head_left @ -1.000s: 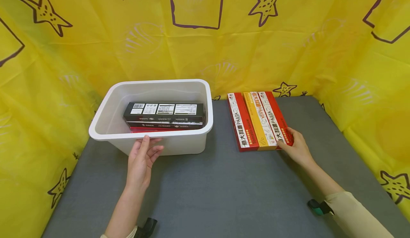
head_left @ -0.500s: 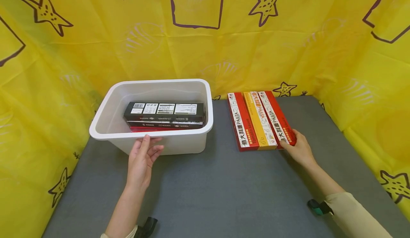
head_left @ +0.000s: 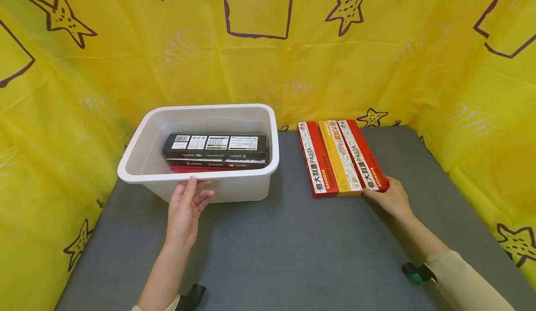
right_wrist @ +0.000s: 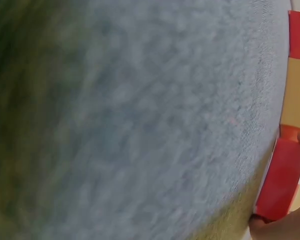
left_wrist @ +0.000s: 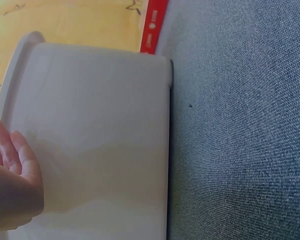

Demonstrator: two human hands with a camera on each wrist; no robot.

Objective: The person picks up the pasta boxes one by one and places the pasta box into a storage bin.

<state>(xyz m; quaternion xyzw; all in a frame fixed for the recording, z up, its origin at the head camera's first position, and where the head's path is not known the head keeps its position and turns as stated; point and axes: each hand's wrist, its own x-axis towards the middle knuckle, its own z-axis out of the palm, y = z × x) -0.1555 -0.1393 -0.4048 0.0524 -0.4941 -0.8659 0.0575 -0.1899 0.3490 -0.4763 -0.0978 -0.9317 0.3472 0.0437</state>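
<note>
Hands (head_left: pixel 183 208) (head_left: pixel 391 200) on bin (head_left: pixel 244 188) and red box (head_left: pixel 363 157), black cartons (head_left: pixel 215 154) head-view only.

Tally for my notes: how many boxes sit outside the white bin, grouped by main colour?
Red boxes: 2
Yellow box: 1
Total: 3

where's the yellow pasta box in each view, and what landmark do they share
Head: yellow pasta box right of centre, between two red boxes.
Left wrist: not visible.
Right wrist: its near end at the right edge, just above mid-height.
Shared landmark: grey tabletop.
</note>
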